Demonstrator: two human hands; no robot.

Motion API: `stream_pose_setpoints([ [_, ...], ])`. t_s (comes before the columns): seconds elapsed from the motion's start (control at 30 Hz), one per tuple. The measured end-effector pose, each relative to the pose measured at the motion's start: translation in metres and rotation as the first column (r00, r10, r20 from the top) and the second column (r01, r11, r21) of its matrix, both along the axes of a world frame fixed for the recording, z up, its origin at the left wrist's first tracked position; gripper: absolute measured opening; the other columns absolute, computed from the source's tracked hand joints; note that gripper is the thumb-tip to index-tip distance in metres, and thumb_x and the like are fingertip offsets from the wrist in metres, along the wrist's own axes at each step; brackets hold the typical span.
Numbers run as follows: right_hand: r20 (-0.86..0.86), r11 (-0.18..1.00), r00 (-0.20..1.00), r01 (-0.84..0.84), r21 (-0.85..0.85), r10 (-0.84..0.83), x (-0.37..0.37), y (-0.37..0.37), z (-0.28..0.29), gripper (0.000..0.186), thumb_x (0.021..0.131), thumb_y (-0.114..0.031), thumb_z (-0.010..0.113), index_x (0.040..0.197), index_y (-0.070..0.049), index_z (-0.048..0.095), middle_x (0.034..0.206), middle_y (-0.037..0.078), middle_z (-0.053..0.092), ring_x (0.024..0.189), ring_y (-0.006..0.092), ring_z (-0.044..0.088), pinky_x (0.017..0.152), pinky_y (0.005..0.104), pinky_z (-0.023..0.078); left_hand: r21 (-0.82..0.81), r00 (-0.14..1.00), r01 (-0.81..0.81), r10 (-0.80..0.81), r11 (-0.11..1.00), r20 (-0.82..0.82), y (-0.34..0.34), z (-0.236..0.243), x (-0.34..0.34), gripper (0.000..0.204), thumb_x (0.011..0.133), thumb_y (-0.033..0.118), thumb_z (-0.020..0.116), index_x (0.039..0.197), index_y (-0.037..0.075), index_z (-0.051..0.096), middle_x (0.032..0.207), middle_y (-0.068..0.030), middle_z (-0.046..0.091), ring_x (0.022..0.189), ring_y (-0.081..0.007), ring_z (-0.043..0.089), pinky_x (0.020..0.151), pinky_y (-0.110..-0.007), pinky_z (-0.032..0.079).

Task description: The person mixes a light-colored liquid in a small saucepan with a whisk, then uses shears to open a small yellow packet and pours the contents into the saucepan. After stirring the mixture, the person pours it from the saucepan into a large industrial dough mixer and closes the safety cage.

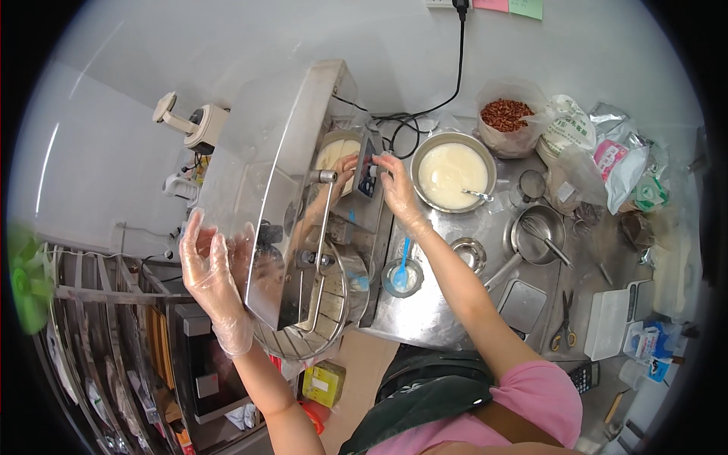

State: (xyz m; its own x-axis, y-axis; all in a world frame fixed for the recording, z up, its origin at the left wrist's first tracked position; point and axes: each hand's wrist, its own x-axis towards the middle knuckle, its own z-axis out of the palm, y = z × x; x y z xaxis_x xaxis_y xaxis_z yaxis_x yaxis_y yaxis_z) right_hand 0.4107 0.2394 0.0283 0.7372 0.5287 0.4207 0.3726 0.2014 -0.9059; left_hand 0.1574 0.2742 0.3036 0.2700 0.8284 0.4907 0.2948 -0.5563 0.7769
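Observation:
A stainless steel mixer [262, 174] with a wire bowl guard [334, 303] stands at the left of the steel worktop. On its side facing the worktop is a dark control box [365, 171]. My right hand [398, 189], in a clear plastic glove, has its fingertips around a small knob on this box. My left hand [208, 265], gloved too, is raised beside the mixer head's front with fingers apart, holding nothing; whether it touches the steel I cannot tell. The shiny housing mirrors my hands. Under the head, the mixing bowl [356, 277] is partly hidden by the guard.
Right of the mixer stands a pot of creamy white batter [453, 176]. Nearby are a small bowl [413, 279] with a blue spatula [402, 271], a saucepan [557, 224] with a whisk, scissors [564, 322] and a bag of reddish-brown nuts [506, 115]. A black cord [459, 68] hangs behind.

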Motion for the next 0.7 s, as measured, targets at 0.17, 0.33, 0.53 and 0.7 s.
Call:
stream_pose_setpoints([
  [0.17, -0.222, 0.994, 0.969, 0.110, -0.007, -0.109, -0.036, -0.028, 0.009, 0.039, 0.095, 0.000, 0.050, 0.134, -0.002, 0.046, 0.125, 0.010, 0.065, 0.116, 0.0222, 0.059, 0.101, 0.0343, 0.044, -0.038, 1.000, -0.001, 0.002, 0.999, 0.026, -0.003, -0.001, 0.000, 0.039, 0.095, -0.001, 0.060, 0.133, 0.006, 0.060, 0.103, -0.0041, 0.056, 0.091, -0.0116, 0.053, 0.083, -0.028, 0.050],
  [0.33, -0.369, 0.995, 0.926, 0.045, -0.090, -0.075, -0.090, -0.087, -0.007, 0.033, 0.098, -0.005, 0.053, 0.131, -0.005, 0.052, 0.112, 0.009, 0.070, 0.096, 0.0157, 0.064, 0.088, 0.0295, 0.050, 0.034, 0.998, -0.018, 0.020, 0.999, -0.061, 0.001, 0.001, -0.005, 0.036, 0.095, 0.000, 0.060, 0.131, 0.005, 0.062, 0.100, -0.0042, 0.057, 0.089, -0.0111, 0.054, 0.081, -0.028, 0.051],
  [0.53, -0.458, 0.985, 0.888, -0.047, -0.168, -0.036, -0.095, -0.173, -0.051, 0.026, 0.096, -0.001, 0.052, 0.121, -0.002, 0.059, 0.096, 0.010, 0.069, 0.080, 0.0155, 0.065, 0.074, 0.0280, 0.053, -0.083, 0.984, 0.066, -0.051, 0.994, 0.173, -0.017, 0.009, 0.004, 0.034, 0.098, 0.002, 0.057, 0.132, 0.004, 0.060, 0.099, -0.0035, 0.056, 0.090, -0.0106, 0.055, 0.075, -0.026, 0.054],
  [0.7, -0.392, 0.946, 0.918, -0.070, -0.318, -0.063, -0.087, -0.227, -0.039, 0.025, 0.097, -0.003, 0.051, 0.120, -0.001, 0.061, 0.093, 0.008, 0.069, 0.080, 0.0142, 0.063, 0.074, 0.0273, 0.052, 0.497, 0.988, -0.040, 0.107, 0.867, -0.108, -0.062, -0.018, -0.019, 0.041, 0.091, 0.002, 0.060, 0.131, -0.001, 0.058, 0.101, -0.0114, 0.062, 0.093, -0.0247, 0.058, 0.083, -0.037, 0.049],
])
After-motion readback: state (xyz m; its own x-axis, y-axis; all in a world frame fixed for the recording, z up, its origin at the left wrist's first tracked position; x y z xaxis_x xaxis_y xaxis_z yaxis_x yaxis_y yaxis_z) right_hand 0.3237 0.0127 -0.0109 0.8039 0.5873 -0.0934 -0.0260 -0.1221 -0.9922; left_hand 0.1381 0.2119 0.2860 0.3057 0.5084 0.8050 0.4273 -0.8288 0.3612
